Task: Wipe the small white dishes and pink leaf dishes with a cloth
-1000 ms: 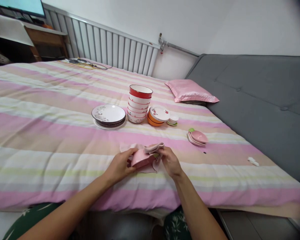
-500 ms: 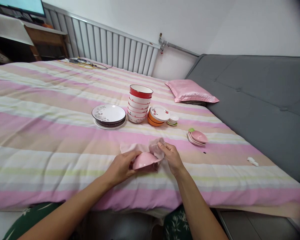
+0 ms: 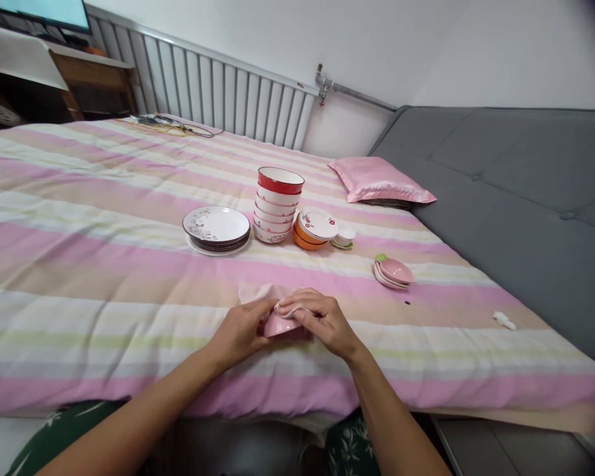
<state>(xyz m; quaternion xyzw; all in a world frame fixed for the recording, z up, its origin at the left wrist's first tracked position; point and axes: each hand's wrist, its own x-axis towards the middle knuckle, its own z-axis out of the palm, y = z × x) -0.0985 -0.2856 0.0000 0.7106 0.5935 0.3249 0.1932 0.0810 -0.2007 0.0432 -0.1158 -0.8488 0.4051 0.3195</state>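
Observation:
Near the front of the bed, my left hand (image 3: 244, 332) grips a small pink bowl (image 3: 279, 325) by its left side, its rounded underside turned up. My right hand (image 3: 322, 322) is closed on a pale pink cloth (image 3: 290, 311) and presses it onto the bowl's outside. Part of the cloth spreads behind the bowl, and the fingers hide much of the bowl's right side. Farther off to the right sits a small stack of pink bowls (image 3: 396, 271) with a green leaf-shaped tip.
Beyond my hands stand a stack of dark-rimmed plates (image 3: 217, 225), tall stacked bowls (image 3: 279, 198), orange bowls topped by flowered dishes (image 3: 315, 231) and small white dishes (image 3: 346, 236). A pink pillow (image 3: 379, 180) lies by the grey headboard (image 3: 515, 192). Cables (image 3: 178, 125) lie at the far left.
My right hand has moved left with the cloth, from the bowl's right rim onto its upturned outside. My left hand keeps its hold on the bowl in about the same place.

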